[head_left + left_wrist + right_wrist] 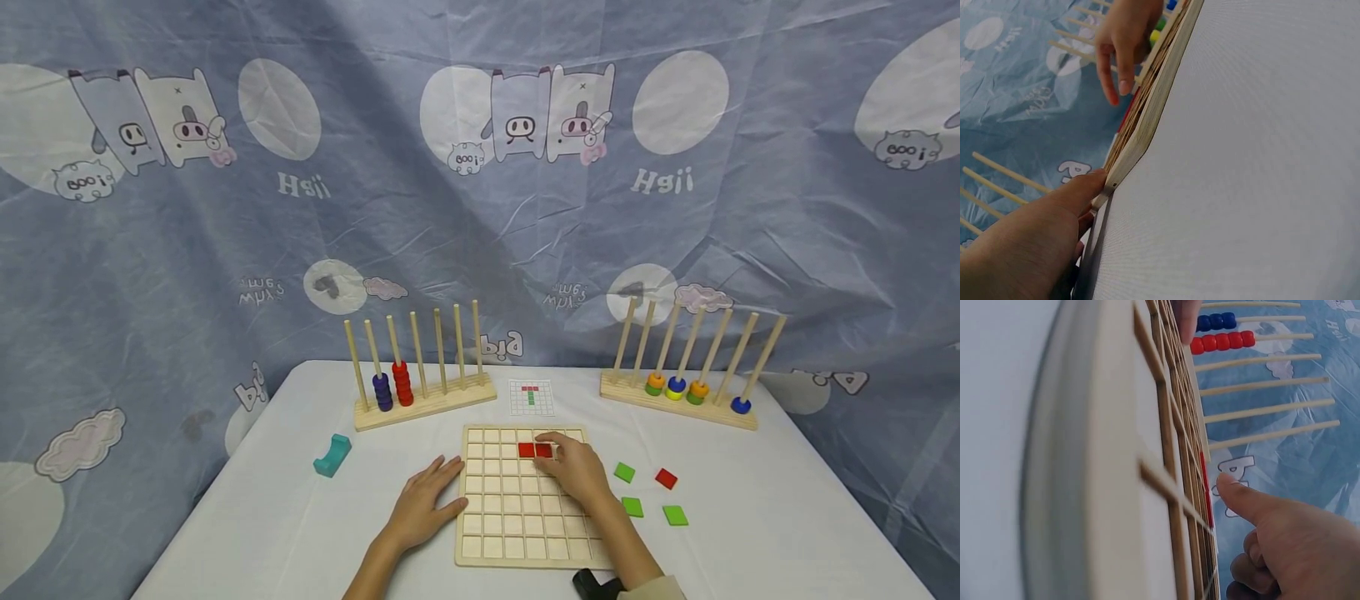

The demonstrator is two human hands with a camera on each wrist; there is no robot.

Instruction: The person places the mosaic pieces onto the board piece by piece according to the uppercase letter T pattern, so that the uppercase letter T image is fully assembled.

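A wooden grid board (480, 560) lies flat, with two red square tiles side by side in its second row from the far edge, the left red tile (526, 450) and the right red tile (543, 451). My right hand (581, 475) hovers over the right one, thumb and forefinger apart on either side of it. In the right wrist view, the thumb (1241, 499) stands slightly off the board's surface. My left hand (422, 504) rests against the board's left edge with fingers spread; in the left wrist view its thumb (1082, 190) touches the frame.
Right of the board lie a loose red tile (666, 478) and three green tiles, one green tile (675, 516) farthest right. Behind are a patterned card (531, 398), a left peg rack (427, 408) and a right peg rack (678, 406) with beads. A teal block (333, 456) sits left.
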